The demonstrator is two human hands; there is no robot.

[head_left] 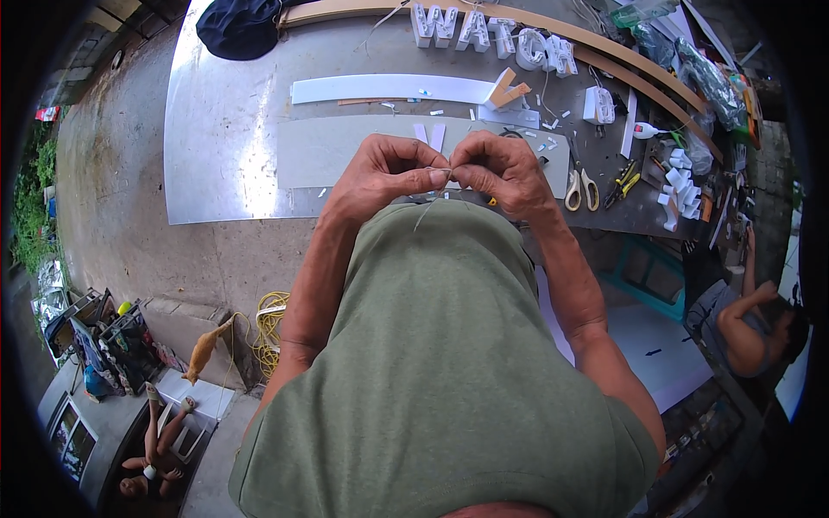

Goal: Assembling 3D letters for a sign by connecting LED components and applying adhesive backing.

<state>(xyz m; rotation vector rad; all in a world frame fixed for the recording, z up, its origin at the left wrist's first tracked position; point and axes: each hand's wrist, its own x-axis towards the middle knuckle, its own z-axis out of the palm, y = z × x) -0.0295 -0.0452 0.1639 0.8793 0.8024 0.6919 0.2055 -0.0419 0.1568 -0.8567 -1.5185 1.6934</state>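
My left hand (384,173) and my right hand (499,171) meet in front of my chest, fingertips pinched together on a thin wire or thread (429,205) whose loose end hangs down over my green shirt. Both hands hover above a grey sheet (328,151) lying on the metal-topped worktable (216,112). Two small white strips (430,134) lie just beyond my fingers.
Scissors (580,186) and yellow-handled pliers (623,181) lie to the right. White three-dimensional letters (492,34) stand at the back, with a long white strip (389,88) in front. A dark cap (237,26) sits far left. Another person (751,319) crouches at right; a cat (203,350) walks lower left.
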